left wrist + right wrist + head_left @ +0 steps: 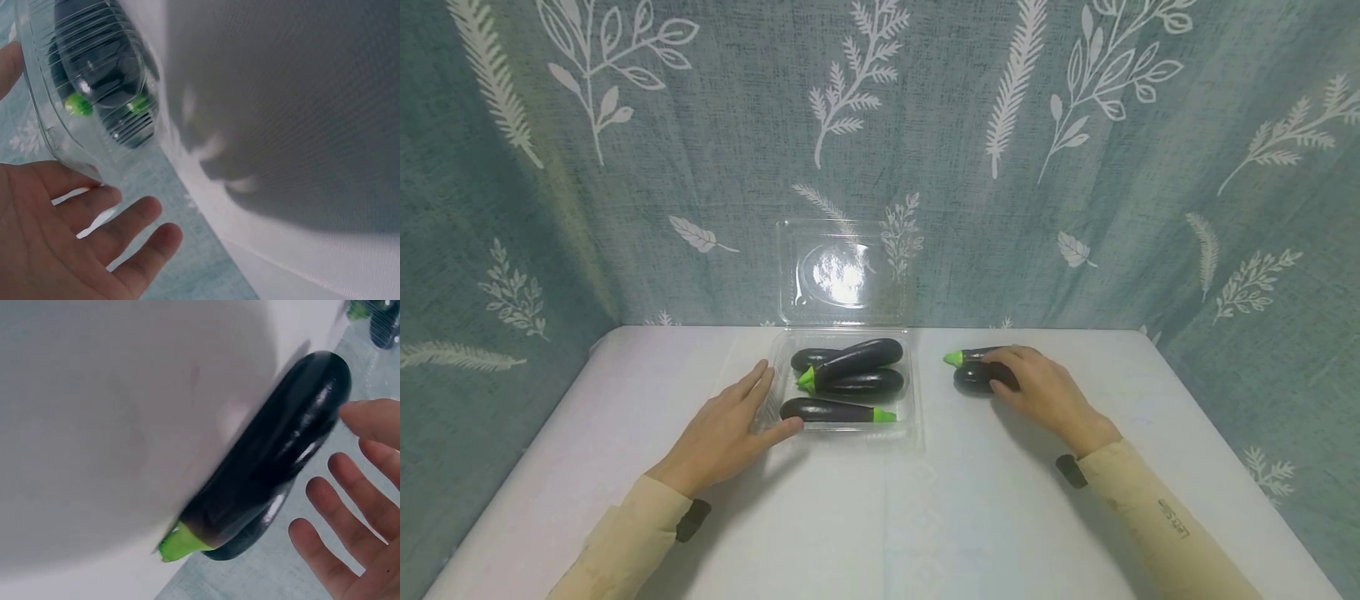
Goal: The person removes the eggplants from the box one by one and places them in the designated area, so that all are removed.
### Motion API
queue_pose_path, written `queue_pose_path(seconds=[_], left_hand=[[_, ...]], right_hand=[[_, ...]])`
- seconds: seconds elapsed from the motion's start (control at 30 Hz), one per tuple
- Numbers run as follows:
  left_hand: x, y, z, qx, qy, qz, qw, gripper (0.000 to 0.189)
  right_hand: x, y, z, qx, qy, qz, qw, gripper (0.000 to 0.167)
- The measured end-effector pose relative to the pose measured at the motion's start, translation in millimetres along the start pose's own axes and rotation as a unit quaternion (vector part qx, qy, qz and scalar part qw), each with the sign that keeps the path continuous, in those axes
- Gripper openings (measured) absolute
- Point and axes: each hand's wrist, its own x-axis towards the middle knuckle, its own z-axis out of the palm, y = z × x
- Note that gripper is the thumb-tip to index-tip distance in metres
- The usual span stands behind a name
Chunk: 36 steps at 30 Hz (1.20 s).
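Several dark eggplants lie in a clear plastic container (916, 421), one eggplant (861, 358) slanting across others and another eggplant (827, 410) along the front wall. At the container's left side is my left hand (718, 437), fingers spread, the thumb by the front left corner; the left wrist view shows its fingers (134, 231) straight and not curled round anything. To the right of the container, two eggplants lie side by side, a near eggplant (972, 379) and a far eggplant (981, 354) with a green stem. Over them hovers my right hand (1048, 392), its fingers (328, 494) apart from the near eggplant in the right wrist view.
The container's clear lid (790, 275) stands raised at the back, against a green leaf-patterned curtain (955, 208). A white cloth covers the table (940, 508). Curtain also hangs along both sides.
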Motion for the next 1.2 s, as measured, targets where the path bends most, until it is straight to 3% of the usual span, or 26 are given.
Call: queue_pose_path(seconds=[0.2,0.57,0.73,1.0,1.2], left_hand=[[1.3,-1.6,-0.3,-0.004,0.0,0.002,1.0,0.099],[3.6,-3.8,4.5,-0.009,-0.003,0.004,0.9999,0.1],[4.3,-2.2,3.4,-0.007,0.002,0.008,0.9999,0.099],[3.0,-2.1,2.5,-0.004,0.005,0.01,0.9999,0.099],[2.6,-2.9,3.0,-0.004,0.005,0.009,0.9999,0.099]], right_hand=[[15.1,-18.5,-6.5,0.059,-0.004,0.0,0.9982,0.038],[40.4,-54.8,-3.8,0.093,-0.002,-0.024,0.9954,0.046],[49.8,-70.0,3.9,0.102,0.011,-0.06,0.9929,0.051],[70.1,-93.2,13.1,0.097,-0.023,-0.102,0.9898,0.055],[83.8,-104.7,25.8,0.083,-0.018,-0.156,0.9841,0.066]])
